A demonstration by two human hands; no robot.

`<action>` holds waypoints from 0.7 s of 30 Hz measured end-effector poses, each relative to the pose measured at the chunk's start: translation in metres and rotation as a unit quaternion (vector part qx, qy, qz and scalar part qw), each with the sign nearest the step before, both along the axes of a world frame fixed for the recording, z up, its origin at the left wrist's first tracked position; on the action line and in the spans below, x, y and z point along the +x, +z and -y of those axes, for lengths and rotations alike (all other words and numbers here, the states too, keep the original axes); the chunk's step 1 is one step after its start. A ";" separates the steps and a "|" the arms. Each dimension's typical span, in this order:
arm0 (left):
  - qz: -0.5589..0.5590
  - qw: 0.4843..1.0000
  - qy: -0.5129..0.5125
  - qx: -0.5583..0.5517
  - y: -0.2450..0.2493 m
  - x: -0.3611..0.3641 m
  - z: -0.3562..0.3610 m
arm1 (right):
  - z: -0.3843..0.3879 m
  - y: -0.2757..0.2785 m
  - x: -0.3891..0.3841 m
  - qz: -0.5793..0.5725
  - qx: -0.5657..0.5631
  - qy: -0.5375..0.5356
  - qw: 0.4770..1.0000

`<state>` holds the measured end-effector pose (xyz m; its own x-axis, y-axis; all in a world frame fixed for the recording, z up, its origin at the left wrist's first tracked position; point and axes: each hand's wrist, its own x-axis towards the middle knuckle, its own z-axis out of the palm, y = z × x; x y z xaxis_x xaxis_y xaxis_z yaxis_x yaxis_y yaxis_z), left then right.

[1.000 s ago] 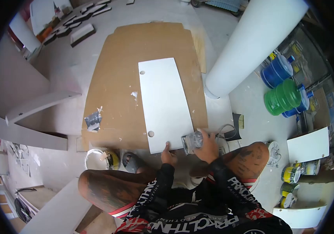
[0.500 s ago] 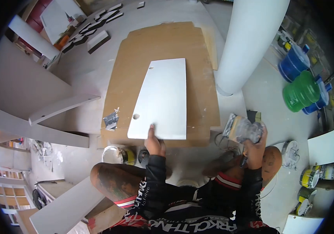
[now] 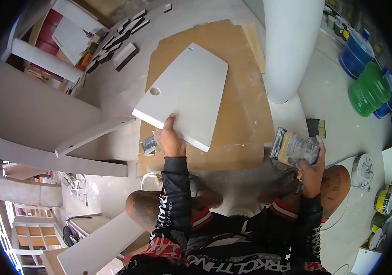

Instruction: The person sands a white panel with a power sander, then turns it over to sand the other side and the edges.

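One brown cardboard sheet (image 3: 246, 114) on a grey floor (image 3: 328, 91) beside a white column (image 3: 292, 46).

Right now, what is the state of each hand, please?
Left hand: closed on the near edge of the white panel, thumb on top.
Right hand: closed around the dusty sander, held beside the cardboard.

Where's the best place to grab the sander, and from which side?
Probably the sander's rounded grey end, from the right, opposite the flat pad. That end bulges enough to wrap fingers around, and the pad faces left, out of their way.
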<state>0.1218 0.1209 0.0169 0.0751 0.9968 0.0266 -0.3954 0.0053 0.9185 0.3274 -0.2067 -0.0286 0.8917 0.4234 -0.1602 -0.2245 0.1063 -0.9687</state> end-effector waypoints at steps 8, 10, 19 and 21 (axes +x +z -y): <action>-0.020 0.999 -0.012 0.033 -0.007 -0.012 -0.004 | -0.003 0.000 -0.002 0.065 -0.024 0.021 0.997; -0.050 0.997 0.003 0.051 -0.004 -0.011 0.000 | -0.005 0.004 -0.006 0.059 -0.028 0.019 0.998; -0.051 0.998 -0.001 0.047 -0.012 -0.017 -0.007 | -0.006 0.006 -0.004 0.067 -0.041 0.032 0.996; -0.042 0.998 -0.009 0.046 -0.016 -0.016 -0.009 | -0.005 0.004 -0.004 0.067 -0.033 0.032 0.997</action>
